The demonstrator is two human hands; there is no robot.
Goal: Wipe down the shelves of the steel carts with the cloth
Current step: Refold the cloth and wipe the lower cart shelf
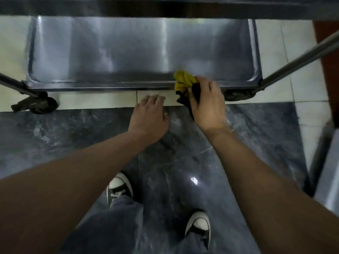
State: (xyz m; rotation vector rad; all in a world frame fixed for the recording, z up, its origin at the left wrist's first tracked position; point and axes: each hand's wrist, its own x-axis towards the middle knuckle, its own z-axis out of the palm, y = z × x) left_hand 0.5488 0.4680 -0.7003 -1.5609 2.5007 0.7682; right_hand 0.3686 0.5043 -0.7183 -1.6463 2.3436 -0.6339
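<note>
Cloth at the shelf's near lip
Our right grip (206,105) clutches the bunched cloth (184,82); it may snag the bottom shelf (128,52) rim beyond it; left grip (150,114) hangs open, empty.

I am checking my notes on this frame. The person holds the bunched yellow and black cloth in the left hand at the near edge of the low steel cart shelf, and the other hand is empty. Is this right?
Not quite: the head view shows the bunched yellow and black cloth gripped by the right hand, not the left. It is at the near edge of the low steel cart shelf, and the left hand is the empty one.
</note>
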